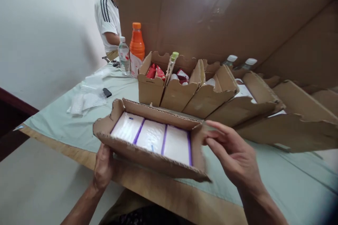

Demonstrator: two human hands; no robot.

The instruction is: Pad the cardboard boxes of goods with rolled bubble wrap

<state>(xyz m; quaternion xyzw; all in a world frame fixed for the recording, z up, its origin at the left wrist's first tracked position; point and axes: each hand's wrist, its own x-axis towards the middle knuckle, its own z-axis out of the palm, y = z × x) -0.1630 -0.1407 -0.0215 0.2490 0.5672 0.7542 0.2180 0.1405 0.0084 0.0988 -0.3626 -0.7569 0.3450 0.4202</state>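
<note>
A cardboard box (155, 160) with an open top is held tilted above the near edge of the table. Inside it lie three white packs (151, 135) with purple edges, side by side in clear wrap; they look like tissue packs. My left hand (104, 165) grips the box from below at its left end, with the fingertips hidden under it. At the right end, my right hand (232, 151) pinches the upper corner of the box between thumb and fingers.
Behind stand several cardboard bins (179, 95) holding red packets and other items. An orange bottle (137, 49) and a clear water bottle (123, 56) are at back left. Plastic wrap (84, 102) and a small black object (107, 92) lie left. A person (109, 24) stands beyond the tall cardboard panel (195, 17).
</note>
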